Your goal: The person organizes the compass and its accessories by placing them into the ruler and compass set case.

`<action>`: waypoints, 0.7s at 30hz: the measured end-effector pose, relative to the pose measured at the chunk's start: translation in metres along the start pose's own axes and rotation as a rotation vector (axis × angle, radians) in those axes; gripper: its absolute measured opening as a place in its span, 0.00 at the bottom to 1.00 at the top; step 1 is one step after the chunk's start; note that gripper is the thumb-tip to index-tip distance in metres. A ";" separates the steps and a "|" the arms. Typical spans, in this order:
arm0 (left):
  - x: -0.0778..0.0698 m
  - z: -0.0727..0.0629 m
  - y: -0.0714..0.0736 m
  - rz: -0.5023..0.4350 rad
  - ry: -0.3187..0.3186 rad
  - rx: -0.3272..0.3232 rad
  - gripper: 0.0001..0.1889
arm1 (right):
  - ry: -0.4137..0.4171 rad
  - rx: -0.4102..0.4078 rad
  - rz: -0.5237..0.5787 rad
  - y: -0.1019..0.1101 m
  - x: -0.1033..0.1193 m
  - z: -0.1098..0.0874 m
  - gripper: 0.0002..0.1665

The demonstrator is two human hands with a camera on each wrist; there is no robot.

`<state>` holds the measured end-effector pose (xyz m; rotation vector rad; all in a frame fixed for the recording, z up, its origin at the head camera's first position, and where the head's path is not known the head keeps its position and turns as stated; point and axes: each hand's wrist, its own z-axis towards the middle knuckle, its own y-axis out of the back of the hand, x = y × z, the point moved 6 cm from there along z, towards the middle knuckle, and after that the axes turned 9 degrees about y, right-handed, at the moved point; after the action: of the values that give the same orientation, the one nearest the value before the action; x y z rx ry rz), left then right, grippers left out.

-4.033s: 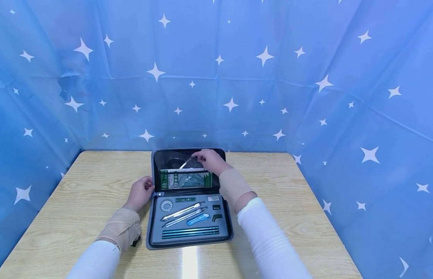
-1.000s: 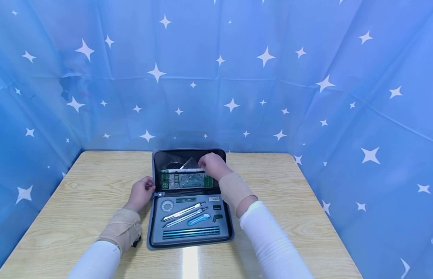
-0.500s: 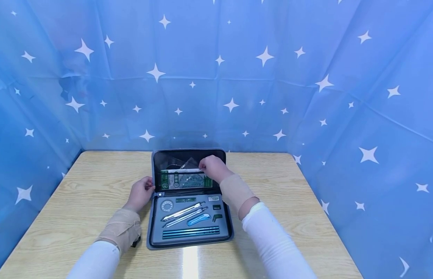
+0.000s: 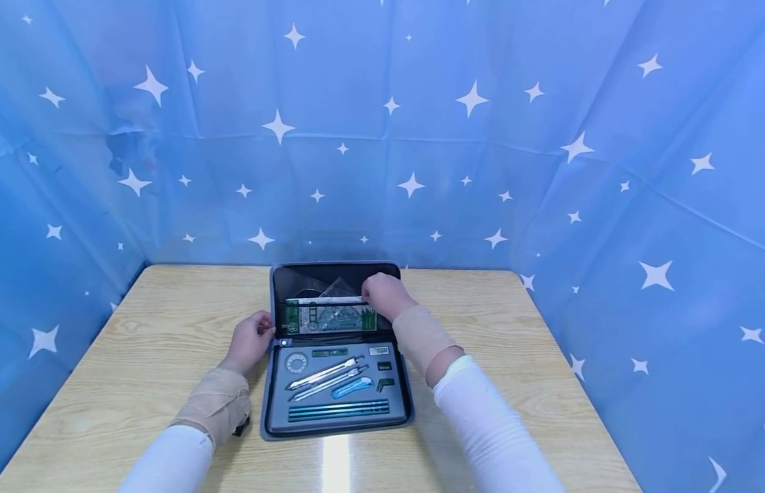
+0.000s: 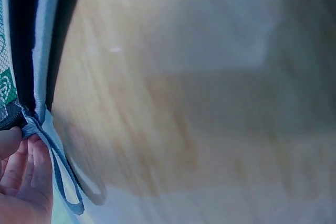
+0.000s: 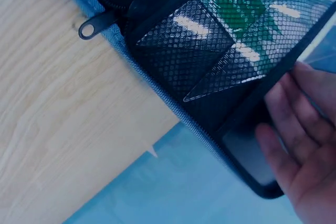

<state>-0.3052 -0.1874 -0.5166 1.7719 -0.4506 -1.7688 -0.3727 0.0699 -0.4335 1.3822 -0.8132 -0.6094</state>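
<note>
An open zip case point(image 4: 268, 411) of drawing tools stands on the table with its lid raised. My left hand point(image 4: 249, 342) is at the lid's left hinge; in the left wrist view its thumb and fingers pinch a blue-grey fabric loop point(image 5: 58, 166). My right hand point(image 4: 387, 296) is at the lid's right, its fingertips pinching the top edge of the mesh pocket point(image 6: 252, 95). A green-and-white packet point(image 4: 335, 318) sits in that pocket. Clear plastic set squares point(image 4: 339, 286) poke out above it. The far side of the right fingertips is hidden.
The case's grey tray holds metal compasses point(image 4: 327, 380), a blue cutter point(image 4: 353, 388), several pencils point(image 4: 339, 411) and a round white dial point(image 4: 296, 363). A zip pull point(image 6: 97, 25) hangs at the right hinge. Wooden table point(image 4: 481, 329) surrounds the case; a blue star-printed curtain point(image 4: 382, 164) stands behind.
The right hand has let go of a clear strip that now sits lower in the pocket, and has moved slightly right and down along its edge. The left hand stays put.
</note>
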 end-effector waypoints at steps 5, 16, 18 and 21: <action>0.000 0.000 0.000 -0.005 -0.006 -0.001 0.06 | 0.024 -0.005 -0.126 0.000 0.000 -0.002 0.27; 0.000 0.001 0.000 0.008 -0.016 -0.008 0.07 | 0.044 0.019 -0.247 0.001 0.006 -0.005 0.27; 0.000 0.001 0.000 0.013 -0.011 -0.005 0.07 | 0.026 0.008 -0.187 -0.001 0.005 -0.006 0.27; 0.000 0.001 0.000 0.018 -0.006 0.001 0.08 | 0.024 -0.027 -0.117 -0.001 0.003 -0.006 0.25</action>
<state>-0.3062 -0.1871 -0.5168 1.7584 -0.4678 -1.7621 -0.3661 0.0714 -0.4344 1.4173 -0.7060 -0.6901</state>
